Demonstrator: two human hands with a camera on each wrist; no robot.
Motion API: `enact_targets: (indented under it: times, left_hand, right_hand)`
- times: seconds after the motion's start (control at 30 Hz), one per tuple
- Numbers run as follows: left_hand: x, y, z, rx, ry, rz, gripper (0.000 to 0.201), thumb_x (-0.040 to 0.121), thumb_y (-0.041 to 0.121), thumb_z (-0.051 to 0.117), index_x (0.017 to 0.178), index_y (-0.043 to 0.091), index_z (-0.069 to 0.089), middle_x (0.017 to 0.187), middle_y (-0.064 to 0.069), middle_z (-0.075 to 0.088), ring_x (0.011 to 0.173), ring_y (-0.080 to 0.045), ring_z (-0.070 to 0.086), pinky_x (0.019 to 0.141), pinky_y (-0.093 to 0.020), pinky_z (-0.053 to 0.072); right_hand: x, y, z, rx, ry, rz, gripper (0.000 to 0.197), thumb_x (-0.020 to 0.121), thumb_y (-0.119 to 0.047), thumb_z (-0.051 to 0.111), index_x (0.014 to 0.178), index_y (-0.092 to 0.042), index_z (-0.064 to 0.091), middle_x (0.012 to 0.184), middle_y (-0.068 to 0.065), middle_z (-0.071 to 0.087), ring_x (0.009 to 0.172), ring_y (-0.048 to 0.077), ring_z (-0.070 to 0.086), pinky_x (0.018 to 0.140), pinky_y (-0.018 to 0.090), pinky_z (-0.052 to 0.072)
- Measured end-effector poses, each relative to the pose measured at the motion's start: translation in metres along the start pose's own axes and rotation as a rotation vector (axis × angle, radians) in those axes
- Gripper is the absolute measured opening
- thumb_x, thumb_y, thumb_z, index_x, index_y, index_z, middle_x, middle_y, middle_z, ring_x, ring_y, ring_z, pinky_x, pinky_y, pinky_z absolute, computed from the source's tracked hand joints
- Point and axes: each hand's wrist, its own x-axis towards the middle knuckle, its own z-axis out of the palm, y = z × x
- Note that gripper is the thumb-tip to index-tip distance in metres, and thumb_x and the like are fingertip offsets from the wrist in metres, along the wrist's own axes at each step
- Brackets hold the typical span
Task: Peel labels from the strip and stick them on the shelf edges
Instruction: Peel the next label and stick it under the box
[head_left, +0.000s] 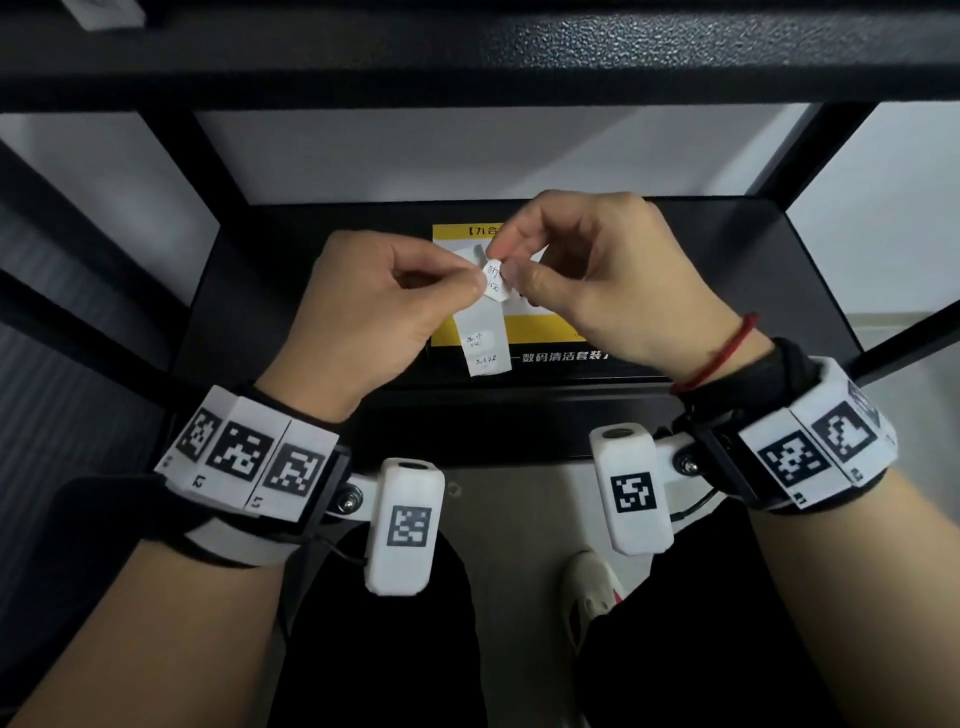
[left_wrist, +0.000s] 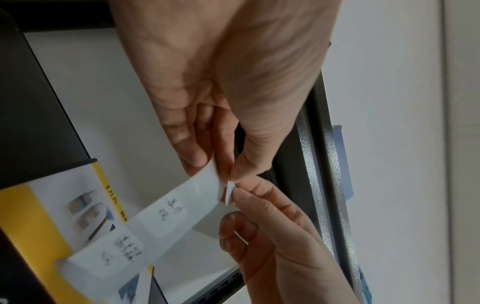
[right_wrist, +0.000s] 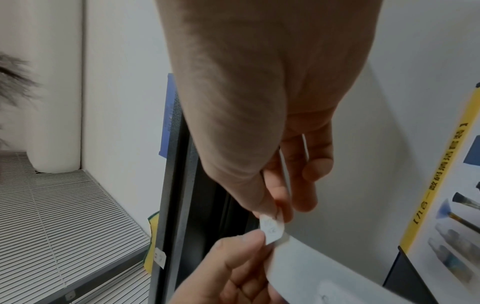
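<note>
Your left hand (head_left: 363, 317) pinches the strip (head_left: 483, 338).
Your right hand (head_left: 597, 270) pinches a label (head_left: 494, 280) (handwritten) above the shelf (head_left: 727, 291).

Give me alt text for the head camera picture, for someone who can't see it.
Two bare hands peel a small handwritten label off a white backing strip: the left hand pinches the strip's top, the right hand pinches the label. The strip hangs above a yellow and black box on a black metal shelf.
</note>
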Motion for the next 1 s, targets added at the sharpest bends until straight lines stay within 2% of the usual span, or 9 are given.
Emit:
enact_targets:
  times: [0.17,0.23,0.3,0.4,0.47,0.57,0.63,0.77,1.0]
  left_hand:
    - [0.001,0.002,0.002,-0.070,0.020,-0.003,0.018,0.089,0.016,0.076,0.078,0.029,0.077,0.061,0.022,0.072,0.066,0.007,0.067,0.066,-0.009,0.049]
    - [0.001,0.004,0.002,-0.092,0.020,-0.004,0.018,0.089,0.017,0.076,0.078,0.030,0.077,0.063,0.023,0.072,0.067,0.008,0.067,0.066,-0.009,0.050]
    - [0.001,0.005,0.002,-0.113,0.019,0.000,0.017,0.089,0.017,0.077,0.079,0.030,0.078,0.065,0.021,0.073,0.068,0.006,0.067,0.069,-0.011,0.052]
    - [0.001,0.009,0.003,-0.145,0.018,0.013,0.013,0.089,0.017,0.077,0.080,0.026,0.079,0.064,0.018,0.073,0.067,0.003,0.066,0.073,-0.015,0.052]
    - [0.001,0.013,0.005,-0.165,0.012,0.019,0.011,0.089,0.017,0.077,0.080,0.025,0.079,0.062,0.017,0.071,0.065,0.002,0.065,0.073,-0.016,0.052]
    - [-0.001,0.020,0.007,-0.177,-0.003,0.034,0.010,0.089,0.017,0.077,0.081,0.022,0.078,0.059,0.017,0.070,0.063,0.003,0.063,0.071,-0.015,0.051]
    - [-0.003,0.027,0.007,-0.182,-0.009,0.038,0.009,0.089,0.017,0.077,0.081,0.021,0.078,0.058,0.018,0.069,0.061,0.005,0.063,0.067,-0.012,0.049]
    - [-0.008,0.048,0.004,-0.178,-0.024,0.061,0.004,0.088,0.019,0.079,0.084,0.020,0.079,0.060,0.020,0.071,0.061,0.008,0.064,0.064,-0.008,0.047]
    - [-0.019,0.088,-0.011,-0.164,-0.013,0.187,0.003,0.087,0.020,0.080,0.085,0.022,0.080,0.071,0.017,0.077,0.065,0.005,0.067,0.067,-0.011,0.050]
  right_hand:
    - [-0.001,0.001,-0.006,0.084,0.086,0.074,0.014,0.088,-0.016,0.069,0.099,-0.023,0.071,0.080,-0.007,0.073,0.067,0.027,0.069,0.069,0.042,0.059]
    - [-0.002,0.001,-0.010,0.114,0.101,0.104,0.005,0.090,-0.017,0.069,0.090,-0.021,0.072,0.073,-0.009,0.069,0.063,0.026,0.068,0.063,0.037,0.056]
    - [-0.004,0.000,-0.013,0.121,0.095,0.126,0.010,0.092,-0.016,0.069,0.083,-0.020,0.072,0.068,-0.008,0.068,0.057,0.020,0.064,0.055,0.026,0.048]
    - [-0.010,-0.005,-0.014,0.154,0.081,0.132,0.011,0.092,-0.018,0.070,0.082,-0.016,0.073,0.072,0.004,0.073,0.056,0.014,0.061,0.052,0.017,0.042]
    - [-0.013,-0.006,-0.015,0.161,0.105,0.123,0.011,0.091,-0.019,0.071,0.081,-0.015,0.074,0.073,0.008,0.073,0.056,0.014,0.061,0.053,0.021,0.044]
    - [-0.016,-0.008,-0.019,0.127,0.167,0.094,0.010,0.088,-0.022,0.072,0.080,-0.016,0.075,0.074,0.008,0.073,0.057,0.024,0.063,0.057,0.040,0.054]
    - [-0.019,-0.013,-0.023,0.074,0.208,0.068,0.009,0.086,-0.022,0.070,0.079,-0.018,0.074,0.075,0.006,0.073,0.058,0.027,0.064,0.061,0.045,0.056]
    - [-0.024,-0.030,-0.035,-0.039,0.279,0.015,0.018,0.085,-0.017,0.069,0.070,-0.028,0.069,0.063,-0.003,0.069,0.050,0.008,0.059,0.057,0.028,0.047]
    - [-0.029,-0.068,-0.065,-0.079,0.339,-0.094,0.012,0.086,-0.023,0.069,0.077,-0.016,0.072,0.060,0.004,0.068,0.054,0.023,0.065,0.061,0.028,0.051]
